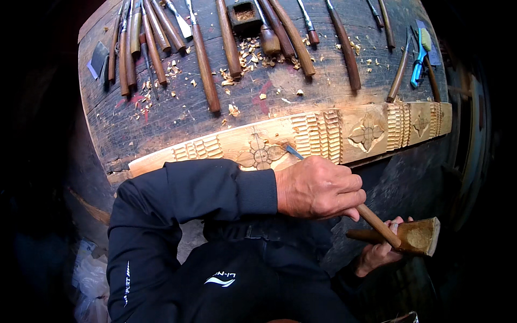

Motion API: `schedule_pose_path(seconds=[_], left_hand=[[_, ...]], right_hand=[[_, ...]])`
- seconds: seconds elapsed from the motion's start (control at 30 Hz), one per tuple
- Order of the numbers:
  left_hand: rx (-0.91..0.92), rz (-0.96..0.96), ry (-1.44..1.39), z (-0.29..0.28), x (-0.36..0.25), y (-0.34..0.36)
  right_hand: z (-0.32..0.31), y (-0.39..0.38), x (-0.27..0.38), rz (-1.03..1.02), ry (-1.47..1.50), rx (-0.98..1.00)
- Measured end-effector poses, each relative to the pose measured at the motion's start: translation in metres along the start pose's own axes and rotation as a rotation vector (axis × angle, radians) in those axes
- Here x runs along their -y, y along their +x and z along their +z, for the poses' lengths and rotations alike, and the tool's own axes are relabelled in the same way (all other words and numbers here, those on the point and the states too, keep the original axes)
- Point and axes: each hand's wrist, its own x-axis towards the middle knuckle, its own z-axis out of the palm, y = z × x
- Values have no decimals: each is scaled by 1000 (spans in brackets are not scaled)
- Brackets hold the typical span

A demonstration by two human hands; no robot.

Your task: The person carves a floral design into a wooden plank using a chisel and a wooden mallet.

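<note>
My left hand (320,188) is closed round a chisel (376,220), its metal blade angled onto a long pale board (242,142) beside a carved flower pattern. The board carries rows of scalloped cuts and several floral motifs. At the lower right, my right hand (379,253) grips a wooden mallet (423,237) below the board, partly hidden behind it. The end of the chisel's handle overlaps the mallet's head; whether they touch I cannot tell.
A worn dark workbench (161,124) holds several wood-handled carving tools (204,75), a square wooden block (242,13), a blue-handled brush (417,67) and scattered shavings (231,110). A translucent plastic bag (89,280) lies low at the left.
</note>
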Motion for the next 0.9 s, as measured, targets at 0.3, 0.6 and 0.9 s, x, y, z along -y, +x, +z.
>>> schedule_pose_path(seconds=[0.3,0.6,0.9], left_hand=[[-63,-43,-16,-1,1,7],[-84,-43,-55,0,3,7],[-72,17,8,2,4,6]], right_hand=[[-1,4,-7,-63,-135,33],[-5,16,-4,-157,-277,53],[-5,22,-6,-343,-217,100]])
